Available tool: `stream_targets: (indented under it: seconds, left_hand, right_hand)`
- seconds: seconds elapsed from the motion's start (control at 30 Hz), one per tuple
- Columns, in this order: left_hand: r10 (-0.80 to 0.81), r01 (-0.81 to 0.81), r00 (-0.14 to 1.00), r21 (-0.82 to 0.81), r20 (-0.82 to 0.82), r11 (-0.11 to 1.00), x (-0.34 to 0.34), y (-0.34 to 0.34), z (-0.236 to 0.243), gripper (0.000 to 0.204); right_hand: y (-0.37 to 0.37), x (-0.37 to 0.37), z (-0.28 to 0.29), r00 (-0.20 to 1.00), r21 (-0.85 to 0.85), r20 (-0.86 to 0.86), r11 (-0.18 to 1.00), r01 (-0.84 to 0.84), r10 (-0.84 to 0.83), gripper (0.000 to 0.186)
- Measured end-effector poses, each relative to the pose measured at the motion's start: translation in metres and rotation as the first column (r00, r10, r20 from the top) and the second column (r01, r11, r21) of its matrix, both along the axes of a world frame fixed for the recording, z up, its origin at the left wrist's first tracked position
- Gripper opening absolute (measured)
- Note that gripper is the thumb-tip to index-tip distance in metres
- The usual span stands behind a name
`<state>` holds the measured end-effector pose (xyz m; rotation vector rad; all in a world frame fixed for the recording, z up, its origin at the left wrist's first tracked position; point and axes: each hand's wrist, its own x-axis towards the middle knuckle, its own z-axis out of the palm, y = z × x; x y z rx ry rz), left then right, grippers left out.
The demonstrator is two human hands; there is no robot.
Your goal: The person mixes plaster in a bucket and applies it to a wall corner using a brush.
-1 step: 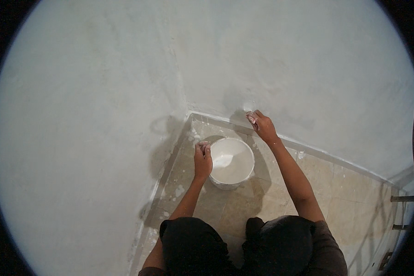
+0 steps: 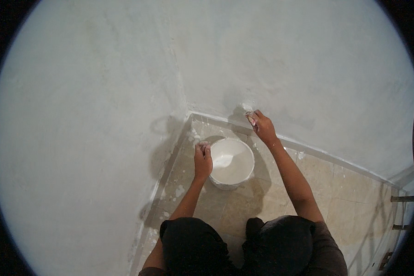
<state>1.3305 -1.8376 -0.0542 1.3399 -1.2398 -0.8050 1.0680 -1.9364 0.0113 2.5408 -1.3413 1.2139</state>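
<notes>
A white bucket (image 2: 231,181) stands on the floor near the corner, with white material inside it. At its left rim is my left hand (image 2: 203,158), its fingers curled together and smeared white; what they hold, if anything, I cannot make out. Farther off and to the right, my right hand (image 2: 262,125) is closed close to the right wall (image 2: 308,64), above the skirting. Its fingers are smeared white, and what they grip is too small to tell. A bright white patch (image 2: 246,107) shows on the wall just beyond the fingertips.
A second pale wall (image 2: 78,138) rises on the left and meets the right one in a corner. Beige floor tiles (image 2: 345,179) carry white splashes. My dark-clothed knees (image 2: 278,244) are in front of the bucket. Ladder-like bars (image 2: 404,198) stand at the far right.
My right hand has shifted very slightly, and the white patch beyond its fingers looks larger. My left hand and the bucket stay put.
</notes>
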Motion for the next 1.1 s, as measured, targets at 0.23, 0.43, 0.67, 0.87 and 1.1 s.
stream_targets:
  seconds: [0.23,0.43,0.67,0.87,1.1]
  left_hand:
    - [-0.002,0.002,1.000,-0.023,-0.011,1.000,-0.007,-0.004,0.003,0.022]
    - [0.002,-0.006,0.998,-0.070,-0.056,0.998,-0.006,-0.005,0.000,0.021]
    - [-0.017,0.017,1.000,-0.021,-0.020,1.000,-0.008,-0.003,0.009,0.022]
    - [-0.027,0.026,0.999,-0.009,-0.045,1.000,-0.006,-0.004,0.004,0.022]
    - [-0.020,0.020,0.999,0.004,0.032,1.000,-0.003,0.002,0.018,0.023]
  right_hand:
    - [-0.009,-0.002,-0.017,0.991,-0.033,0.034,0.991,-0.127,0.128,0.029]
    - [-0.011,-0.011,-0.012,0.997,-0.044,-0.067,0.998,-0.044,0.041,0.031]
    - [0.006,-0.013,-0.029,0.998,-0.089,-0.057,0.995,-0.040,0.035,0.033]
    - [0.000,-0.027,-0.002,0.997,-0.004,-0.068,0.999,0.048,-0.048,0.036]
    - [0.009,-0.016,0.054,0.997,-0.223,0.004,0.972,0.073,-0.074,0.041]
